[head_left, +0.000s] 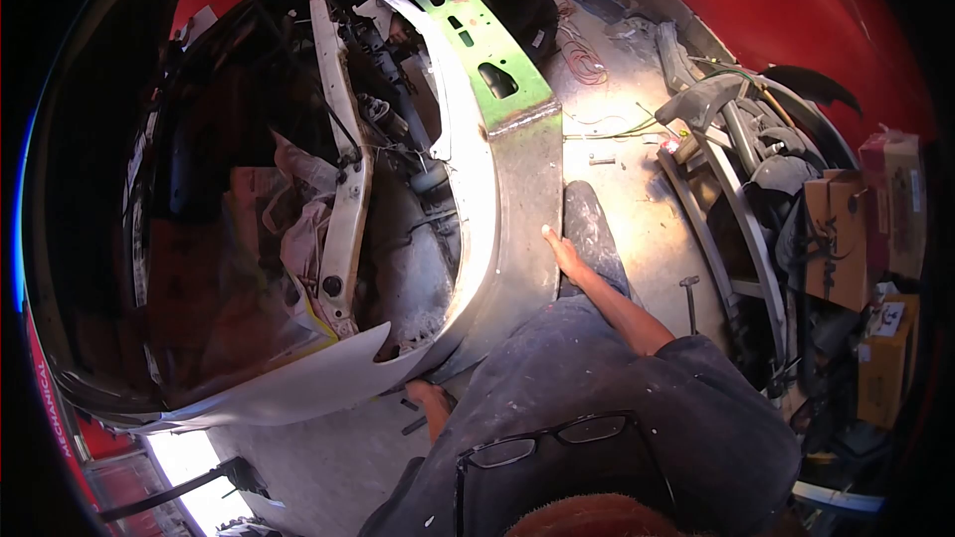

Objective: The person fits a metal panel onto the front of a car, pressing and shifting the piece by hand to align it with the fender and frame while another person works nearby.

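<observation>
A bare-metal car quarter panel (527, 179) runs along the car body, with a welded seam joining it to a green section (468, 35) at the far end. My right hand (567, 253) grips its outer edge, thumb on the face and the other fingers hidden behind it. Lower down, my left hand (430, 400) is closed at the panel's near lower corner, its fingers partly hidden by the edge. Through the opening, the car's inner frame rail (348, 209) shows.
A hammer (690, 298) stands or lies on the floor to the right, near metal car parts (731, 189) and cardboard boxes (836, 239). Another person (522, 0) is low beside the far end. Cables (587, 60) lie coiled on the floor there.
</observation>
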The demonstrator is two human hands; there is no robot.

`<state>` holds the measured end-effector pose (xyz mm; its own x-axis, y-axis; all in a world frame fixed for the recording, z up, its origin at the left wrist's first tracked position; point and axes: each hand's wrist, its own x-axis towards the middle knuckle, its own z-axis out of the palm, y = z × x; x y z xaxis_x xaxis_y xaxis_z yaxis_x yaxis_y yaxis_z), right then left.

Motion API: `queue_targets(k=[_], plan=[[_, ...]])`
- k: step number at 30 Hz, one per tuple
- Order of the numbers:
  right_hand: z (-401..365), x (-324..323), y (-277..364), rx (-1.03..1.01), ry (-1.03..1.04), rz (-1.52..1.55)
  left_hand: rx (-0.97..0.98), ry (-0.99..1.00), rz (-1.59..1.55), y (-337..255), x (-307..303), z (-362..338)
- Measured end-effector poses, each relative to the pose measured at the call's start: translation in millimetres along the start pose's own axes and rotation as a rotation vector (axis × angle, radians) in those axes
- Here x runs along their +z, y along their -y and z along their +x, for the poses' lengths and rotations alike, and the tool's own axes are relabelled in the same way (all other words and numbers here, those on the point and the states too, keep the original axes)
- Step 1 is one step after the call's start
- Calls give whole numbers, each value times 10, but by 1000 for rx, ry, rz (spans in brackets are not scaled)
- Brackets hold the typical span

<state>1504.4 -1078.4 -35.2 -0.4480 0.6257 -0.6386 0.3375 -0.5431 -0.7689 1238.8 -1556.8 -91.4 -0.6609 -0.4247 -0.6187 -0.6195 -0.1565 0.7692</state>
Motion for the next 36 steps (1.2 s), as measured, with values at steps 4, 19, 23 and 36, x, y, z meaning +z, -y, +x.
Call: queue_targets(k=[4, 19, 23, 36], plan=[[39, 62, -61, -55, -78, 58, 20, -30, 25, -107, 40, -263], [-16, 85, -7, -52, -125, 38, -60, -56, 18, 15, -16, 83], [285, 77, -326, -52, -140, 43, -112, -92, 11, 48, -25, 231], [-227, 14, 233, -32, 26, 67, -481, -424, -124, -125, -33, 548]])
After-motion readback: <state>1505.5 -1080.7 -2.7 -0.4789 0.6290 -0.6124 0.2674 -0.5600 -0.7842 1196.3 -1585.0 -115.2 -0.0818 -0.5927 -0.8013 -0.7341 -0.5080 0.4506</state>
